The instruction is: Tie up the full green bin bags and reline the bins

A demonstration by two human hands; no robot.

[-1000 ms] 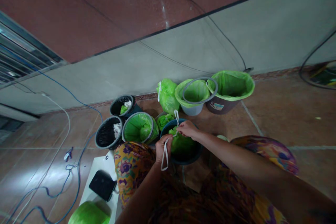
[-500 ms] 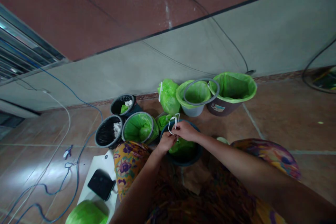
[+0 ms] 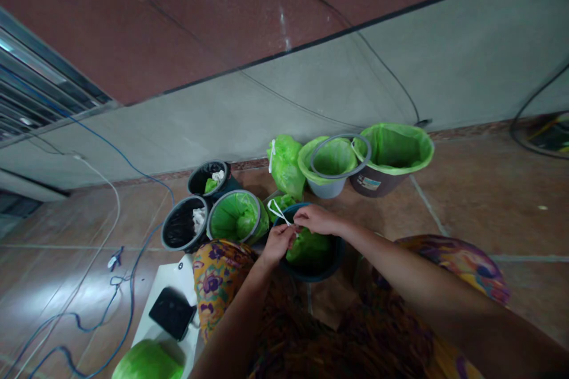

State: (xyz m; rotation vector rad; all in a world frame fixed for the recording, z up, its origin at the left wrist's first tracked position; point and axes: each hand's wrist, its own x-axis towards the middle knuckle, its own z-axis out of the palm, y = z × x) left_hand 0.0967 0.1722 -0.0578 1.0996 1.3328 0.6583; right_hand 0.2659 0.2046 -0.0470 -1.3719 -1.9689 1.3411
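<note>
Between my knees stands a dark blue bin point(image 3: 340, 254) with a green plastic bag point(image 3: 311, 250) inside. My left hand point(image 3: 280, 241) is closed in a pinch on the white drawstring point(image 3: 278, 211) at the bag's gathered neck. Close beside it, over the bin's rim, my right hand point(image 3: 317, 219) also has its fingers closed on the drawstring. A loop of the string sticks up to the left of my fingers. The exact grip of the fingertips is too small to make out.
A tied green bag point(image 3: 285, 166) sits by the wall. Right of it are a lined grey bin point(image 3: 329, 188) and a lined brown bin point(image 3: 377, 183). At left stand a green-lined bin point(image 3: 213, 213) and two black-lined bins. A phone point(image 3: 172, 312) lies on a white board; cables cross the floor.
The drawstring loop, upright above my hands before, now leans to the left. My left hand has shifted slightly, and the fingertips of both hands have moved closer together at the bag's neck.
</note>
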